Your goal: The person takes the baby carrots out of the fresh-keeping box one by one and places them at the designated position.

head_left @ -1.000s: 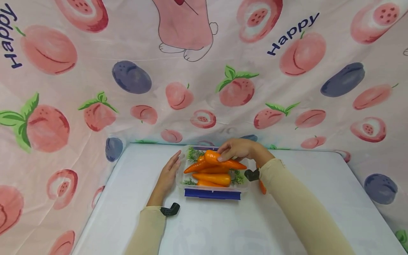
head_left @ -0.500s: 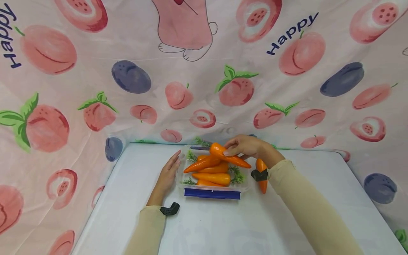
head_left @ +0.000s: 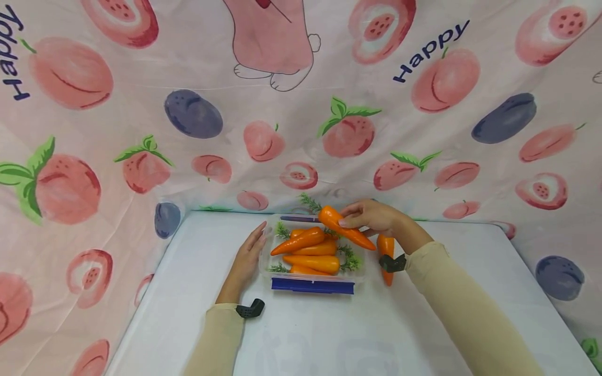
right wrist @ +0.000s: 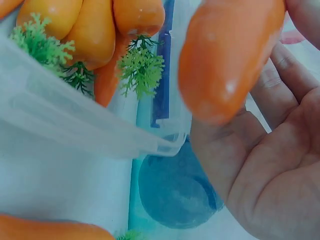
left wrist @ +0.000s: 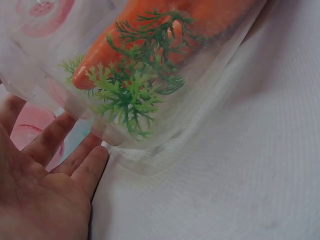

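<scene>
My right hand (head_left: 378, 216) pinches an orange carrot (head_left: 345, 227) with a feathery green top, held tilted above the right back part of a clear plastic box (head_left: 265, 269). In the right wrist view the same carrot (right wrist: 230, 55) fills the space beside the palm and fingers. Several other carrots (head_left: 312, 261) with green sprigs lie piled in the box. My left hand (head_left: 246, 261) has its fingers extended along the box's left wall. From the left wrist, its fingertips (left wrist: 97, 160) show right at the wall, with green leaves (left wrist: 132, 95) behind the plastic.
One more carrot (head_left: 388, 244) lies on the white table (head_left: 301, 334) just right of the box, partly behind the right wrist camera. Blue latch flaps (head_left: 312, 285) stick out at the box's front and back. A fruit-print cloth (head_left: 301, 120) hangs behind the table.
The right hand has lifted the carrot off the pile, moving it up and to the right. Its green top now shows above the box's back rim. The left hand stays in place.
</scene>
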A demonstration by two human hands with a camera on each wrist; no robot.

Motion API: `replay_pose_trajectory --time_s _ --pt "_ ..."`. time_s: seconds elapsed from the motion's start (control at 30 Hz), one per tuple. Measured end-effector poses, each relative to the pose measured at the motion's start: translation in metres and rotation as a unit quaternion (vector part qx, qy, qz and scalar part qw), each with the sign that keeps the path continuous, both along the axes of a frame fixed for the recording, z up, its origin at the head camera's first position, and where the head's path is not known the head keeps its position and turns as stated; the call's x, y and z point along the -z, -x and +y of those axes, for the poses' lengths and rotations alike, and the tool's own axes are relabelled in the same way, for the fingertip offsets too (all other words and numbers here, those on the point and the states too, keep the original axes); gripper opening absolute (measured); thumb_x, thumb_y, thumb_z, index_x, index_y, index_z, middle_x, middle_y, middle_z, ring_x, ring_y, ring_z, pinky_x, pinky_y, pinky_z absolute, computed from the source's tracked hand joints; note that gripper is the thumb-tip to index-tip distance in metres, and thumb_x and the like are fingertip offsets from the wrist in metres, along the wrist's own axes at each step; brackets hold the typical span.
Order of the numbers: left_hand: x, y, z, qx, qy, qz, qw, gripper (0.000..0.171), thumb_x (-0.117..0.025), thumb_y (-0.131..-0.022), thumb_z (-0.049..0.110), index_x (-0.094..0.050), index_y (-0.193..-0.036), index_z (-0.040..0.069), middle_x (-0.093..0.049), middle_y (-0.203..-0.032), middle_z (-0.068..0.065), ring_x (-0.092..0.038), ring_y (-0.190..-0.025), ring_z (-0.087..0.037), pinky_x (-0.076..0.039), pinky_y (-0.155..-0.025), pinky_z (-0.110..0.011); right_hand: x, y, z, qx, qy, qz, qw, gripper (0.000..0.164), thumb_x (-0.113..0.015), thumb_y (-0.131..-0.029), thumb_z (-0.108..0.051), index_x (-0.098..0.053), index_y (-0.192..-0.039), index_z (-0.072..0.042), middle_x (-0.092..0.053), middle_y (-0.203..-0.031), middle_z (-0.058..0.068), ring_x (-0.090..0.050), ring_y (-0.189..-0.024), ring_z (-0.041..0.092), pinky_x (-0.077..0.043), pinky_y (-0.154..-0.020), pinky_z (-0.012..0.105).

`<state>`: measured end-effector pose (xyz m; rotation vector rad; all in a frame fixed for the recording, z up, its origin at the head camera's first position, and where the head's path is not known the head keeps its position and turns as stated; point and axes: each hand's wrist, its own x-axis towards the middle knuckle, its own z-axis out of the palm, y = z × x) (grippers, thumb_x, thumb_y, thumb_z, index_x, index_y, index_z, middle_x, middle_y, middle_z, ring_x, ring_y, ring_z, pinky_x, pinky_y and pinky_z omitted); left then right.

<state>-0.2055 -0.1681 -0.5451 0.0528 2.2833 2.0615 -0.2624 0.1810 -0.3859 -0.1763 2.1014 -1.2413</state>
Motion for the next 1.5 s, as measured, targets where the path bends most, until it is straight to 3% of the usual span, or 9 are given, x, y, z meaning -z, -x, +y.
replay_pose_trajectory --time_s 0.2,0.47,0.5,0.73,0.93,1.07,1.37,1.5 --pt "-0.001 -0.001 -0.001 0.003 -0.001 -0.002 1.0 0.047 -0.048 -0.109 0.036 -0.043 -0.156 0.034 -0.036 -0.165 -0.006 -0.027 -0.155 -0.03 -0.021 -0.127 -0.055 -0.001 -0.001 0.01 0.008 0.018 0.002 1.0 0.058 -0.073 -0.095 -0.034 -0.056 -0.141 -0.002 -0.069 -0.125 0.008 -0.062 -0.112 0.026 -0.053 -0.105 0.053" --pt "-0.003 -0.002 0.0 0.004 0.004 -0.004 1.0 0.047 -0.046 -0.11 0.032 -0.041 -0.157 0.032 -0.034 -0.166 -0.007 -0.027 -0.155 -0.031 -0.021 -0.127 -0.055 0.002 -0.002 0.028 0.042 0.042 -0.01 0.998 0.066 -0.071 -0.097 -0.037 -0.047 -0.148 -0.002 -0.058 -0.139 0.016 -0.06 -0.115 0.027 -0.051 -0.108 0.053" --pt "0.001 -0.001 -0.001 0.003 0.005 -0.003 1.0 0.047 -0.047 -0.109 0.033 -0.042 -0.156 0.034 -0.035 -0.166 -0.007 -0.028 -0.155 -0.031 -0.022 -0.126 -0.056 0.002 -0.002 0.031 0.045 0.046 -0.012 0.998 0.067 -0.071 -0.097 -0.037 -0.047 -0.148 -0.001 -0.058 -0.139 0.016 -0.06 -0.115 0.027 -0.051 -0.108 0.053" --pt "0.0 -0.001 -0.002 0.001 0.016 -0.002 0.9999 0.046 -0.047 -0.109 0.035 -0.042 -0.155 0.038 -0.035 -0.166 -0.006 -0.028 -0.155 -0.031 -0.022 -0.126 -0.057 0.003 -0.005 0.05 0.068 0.074 -0.023 0.995 0.061 -0.067 -0.1 -0.035 -0.048 -0.145 0.0 -0.062 -0.126 0.007 -0.058 -0.113 0.027 -0.054 -0.102 0.047" --pt "0.001 0.0 -0.003 0.002 0.016 0.0 0.9999 0.046 -0.046 -0.109 0.033 -0.042 -0.155 0.039 -0.035 -0.166 -0.005 -0.028 -0.155 -0.03 -0.021 -0.127 -0.055 0.003 -0.009 0.065 0.095 0.1 -0.043 0.989 0.066 -0.064 -0.101 -0.035 -0.041 -0.151 0.0 -0.065 -0.118 0.0 -0.058 -0.115 0.025 -0.054 -0.103 0.048" --pt "0.002 0.0 -0.003 0.0 0.017 0.0 0.9999 0.046 -0.046 -0.109 0.033 -0.042 -0.155 0.039 -0.035 -0.166 -0.004 -0.028 -0.155 -0.03 -0.021 -0.127 -0.055 0.004 -0.012 0.076 0.104 0.111 -0.048 0.987 0.068 -0.063 -0.102 -0.035 -0.036 -0.153 0.0 -0.065 -0.119 -0.002 -0.058 -0.119 0.026 -0.052 -0.106 0.05" --pt "0.002 0.0 0.0 0.003 0.002 0.003 1.0 0.047 -0.046 -0.11 0.031 -0.042 -0.156 0.034 -0.035 -0.166 -0.004 -0.027 -0.155 -0.029 -0.021 -0.127 -0.055 0.017 -0.021 0.104 0.11 0.122 -0.049 0.985 0.067 -0.058 -0.105 -0.032 -0.029 -0.156 0.0 -0.065 -0.122 -0.002 -0.06 -0.126 0.029 -0.056 -0.101 0.043" --pt "0.001 0.0 0.0 0.005 0.001 0.001 1.0 0.046 -0.046 -0.11 0.032 -0.042 -0.156 0.035 -0.035 -0.166 -0.003 -0.027 -0.155 -0.029 -0.021 -0.127 -0.055 0.021 -0.025 0.113 0.118 0.123 -0.052 0.984 0.067 -0.057 -0.106 -0.032 -0.027 -0.157 0.0 -0.065 -0.124 -0.001 -0.061 -0.123 0.025 -0.057 -0.1 0.043"
